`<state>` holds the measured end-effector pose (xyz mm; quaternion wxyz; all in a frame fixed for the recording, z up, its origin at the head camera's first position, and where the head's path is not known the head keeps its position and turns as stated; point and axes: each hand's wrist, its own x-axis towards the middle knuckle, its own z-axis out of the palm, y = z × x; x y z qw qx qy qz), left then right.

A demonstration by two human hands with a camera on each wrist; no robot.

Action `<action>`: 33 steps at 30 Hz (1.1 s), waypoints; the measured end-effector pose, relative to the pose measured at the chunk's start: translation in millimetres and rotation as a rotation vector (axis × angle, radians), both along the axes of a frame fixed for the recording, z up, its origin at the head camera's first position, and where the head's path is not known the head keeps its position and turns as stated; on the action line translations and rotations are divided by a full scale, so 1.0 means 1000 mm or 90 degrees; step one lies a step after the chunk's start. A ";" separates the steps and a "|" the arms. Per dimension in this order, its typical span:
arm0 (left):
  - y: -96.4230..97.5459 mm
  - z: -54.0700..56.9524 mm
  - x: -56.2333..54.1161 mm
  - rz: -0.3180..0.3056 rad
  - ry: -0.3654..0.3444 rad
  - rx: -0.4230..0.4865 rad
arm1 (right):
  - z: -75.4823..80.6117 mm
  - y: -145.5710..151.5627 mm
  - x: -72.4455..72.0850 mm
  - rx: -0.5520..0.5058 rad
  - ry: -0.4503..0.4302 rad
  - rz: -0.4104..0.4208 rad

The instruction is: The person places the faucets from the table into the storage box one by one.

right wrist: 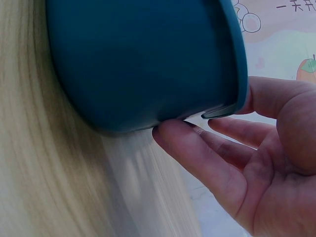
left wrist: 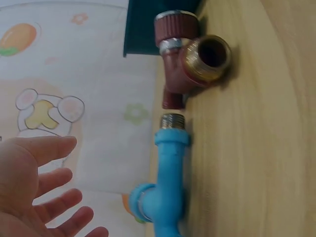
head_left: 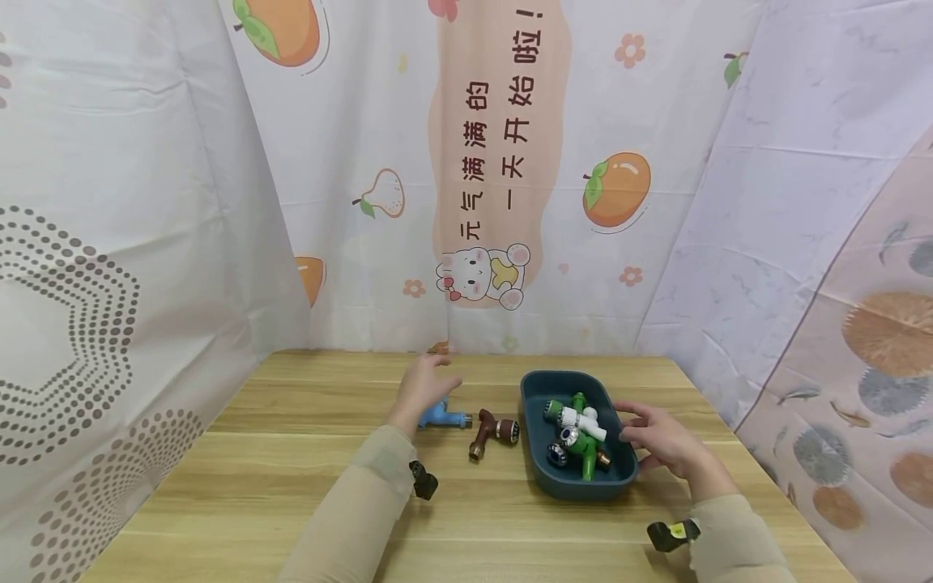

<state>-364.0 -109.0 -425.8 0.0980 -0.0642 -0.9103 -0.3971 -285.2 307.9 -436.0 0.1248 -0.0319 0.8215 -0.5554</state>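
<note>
My left hand (head_left: 423, 390), fingers spread and nothing in them, hovers above a light blue plastic tap (head_left: 445, 416) with a metal threaded end. In the left wrist view, the blue tap (left wrist: 168, 177) lies close beside that hand's fingers. To its right rests a dark red tap (head_left: 492, 432) with a ribbed knob and brass thread. A dark teal bin (head_left: 547, 478) holds several green and white taps (head_left: 583, 427). My right hand (head_left: 663, 437) grips the bin's right side. In the right wrist view, its thumb passes behind the rim while the fingers lie against the outer wall (right wrist: 148, 64).
The pieces and bin stand on a wood-grain table (head_left: 466, 534). A printed curtain (head_left: 364, 243) hangs behind the table's back edge, with more fabric at the left (head_left: 146, 243) and right. Black wrist cameras (head_left: 423, 480) sit on both sleeves.
</note>
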 end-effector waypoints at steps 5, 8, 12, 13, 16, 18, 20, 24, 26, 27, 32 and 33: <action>-0.004 -0.009 -0.002 0.009 -0.009 -0.013 | 0.000 0.000 0.000 0.001 0.001 -0.002; -0.004 -0.013 -0.003 0.012 -0.007 -0.023 | -0.001 0.001 0.000 0.002 0.001 -0.003; -0.003 -0.016 -0.003 0.016 -0.024 -0.011 | -0.001 0.001 0.000 0.002 0.000 -0.006; -0.003 -0.016 -0.003 0.017 -0.031 -0.007 | -0.001 0.001 0.000 0.003 -0.001 -0.007; -0.002 -0.017 -0.003 0.021 -0.049 -0.002 | -0.002 0.001 0.000 0.005 0.000 -0.008; -0.001 -0.018 -0.003 0.023 -0.059 -0.002 | -0.002 0.001 0.000 0.006 0.001 -0.009; 0.000 -0.019 -0.004 0.022 -0.066 -0.005 | -0.002 0.002 0.000 0.008 0.002 -0.008; 0.001 -0.022 -0.004 0.014 -0.064 -0.015 | -0.003 0.002 0.000 0.009 0.002 -0.010; 0.001 -0.024 -0.004 0.013 -0.064 -0.020 | -0.002 0.001 0.000 0.009 0.002 -0.009; 0.002 -0.024 -0.004 0.012 -0.062 -0.023 | -0.002 0.001 0.000 0.009 0.001 -0.009; 0.003 -0.024 -0.002 0.016 -0.068 -0.035 | 0.000 -0.001 0.001 0.009 0.002 -0.005; 0.003 -0.023 -0.001 0.017 -0.070 -0.037 | 0.001 -0.001 0.001 0.009 0.003 -0.003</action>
